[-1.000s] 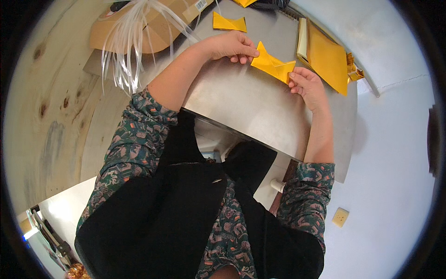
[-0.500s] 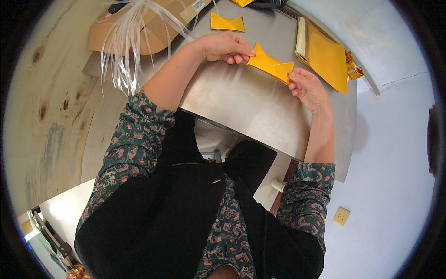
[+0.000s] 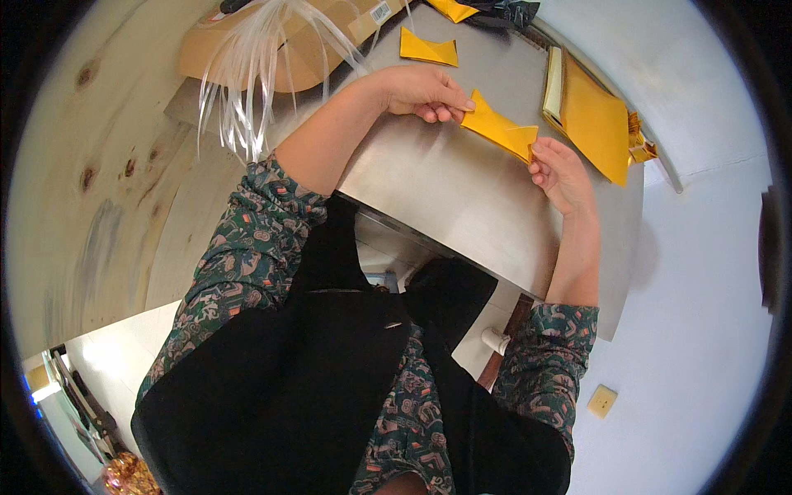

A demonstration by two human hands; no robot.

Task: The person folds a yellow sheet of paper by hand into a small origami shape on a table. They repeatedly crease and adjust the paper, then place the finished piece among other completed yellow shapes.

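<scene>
A folded piece of yellow paper point(image 3: 498, 128) with pointed ends is stretched between my two hands, above the metal tabletop point(image 3: 437, 190). My left hand point(image 3: 428, 93) pinches its left end between thumb and fingers. At the other end, my right hand point(image 3: 561, 172) grips the lower right corner with thumb and forefinger. Just beyond my left hand lies a similar folded yellow paper point(image 3: 428, 48) on the table. A stack of flat yellow paper sheets point(image 3: 592, 120) rests to the right of my right hand.
At the back left, a cardboard box point(image 3: 322, 45) has white plastic strips point(image 3: 247, 78) hanging over it. Another yellow folded piece point(image 3: 452, 9) and a black plastic bag point(image 3: 505, 14) sit at the far edge. A white wall point(image 3: 701, 247) with a socket point(image 3: 602, 401) borders the right side.
The whole view has shifted, so table and hands appear slightly further right and lower. Both hands keep hold of the folded yellow paper, with little change in grip.
</scene>
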